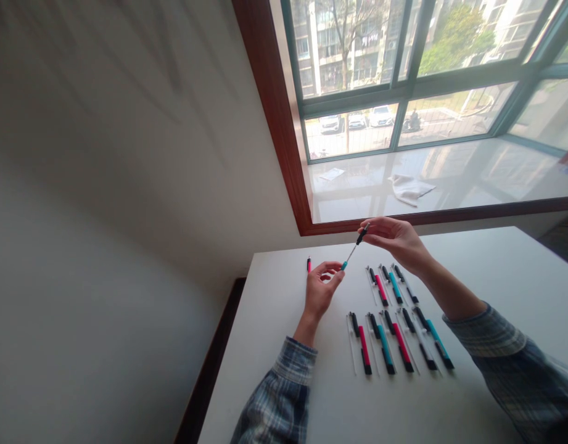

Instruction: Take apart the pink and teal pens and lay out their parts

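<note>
Over the far part of the white table, my left hand (321,288) pinches the teal barrel (344,266) of a ballpoint pen, most of it hidden by the fingers. My right hand (397,239) grips the pen's black grip section (363,234), held up and to the right. Between the two parts a thin refill (352,253) shows, bridging the gap. Below my right hand, pen parts lie in two rows: red barrels (381,290), teal barrels (385,349), dark ones (426,356), black grips (354,324) and thin refills (351,345).
A red and black pen (309,264) lies near the table's far left, just beyond my left hand. The white table (274,382) stands against a wall. Behind it, a window sill (358,200) with a brown frame holds a crumpled white cloth (409,189) and a paper (332,174).
</note>
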{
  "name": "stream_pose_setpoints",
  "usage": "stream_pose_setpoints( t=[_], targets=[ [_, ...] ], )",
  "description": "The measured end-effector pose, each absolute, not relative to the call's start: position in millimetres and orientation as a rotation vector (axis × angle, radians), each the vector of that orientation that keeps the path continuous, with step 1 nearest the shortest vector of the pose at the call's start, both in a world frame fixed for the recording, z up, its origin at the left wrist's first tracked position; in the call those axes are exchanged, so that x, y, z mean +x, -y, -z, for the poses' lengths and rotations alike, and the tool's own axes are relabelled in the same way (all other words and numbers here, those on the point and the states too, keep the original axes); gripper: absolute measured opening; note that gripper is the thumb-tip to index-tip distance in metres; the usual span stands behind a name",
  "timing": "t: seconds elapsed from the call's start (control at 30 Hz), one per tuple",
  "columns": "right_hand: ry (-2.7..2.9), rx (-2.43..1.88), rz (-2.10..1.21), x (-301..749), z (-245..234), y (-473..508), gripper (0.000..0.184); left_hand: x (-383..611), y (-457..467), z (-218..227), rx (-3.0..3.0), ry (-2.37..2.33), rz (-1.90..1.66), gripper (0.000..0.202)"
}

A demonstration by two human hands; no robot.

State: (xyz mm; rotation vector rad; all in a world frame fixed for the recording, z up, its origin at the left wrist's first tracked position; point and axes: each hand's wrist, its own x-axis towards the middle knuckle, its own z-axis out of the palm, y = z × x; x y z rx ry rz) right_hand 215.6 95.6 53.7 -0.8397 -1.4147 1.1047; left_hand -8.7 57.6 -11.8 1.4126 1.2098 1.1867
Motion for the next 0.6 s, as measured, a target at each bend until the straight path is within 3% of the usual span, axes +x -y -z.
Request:
stream_pose_setpoints(
  t=[0.6],
  targets=[
    [1.454, -0.89, -1.164, 215.5, -51.8, -96.8, 0.041, -7.7, -58.3, 11.2, 1.399, -1.21, -1.194, 0.015]
  ],
)
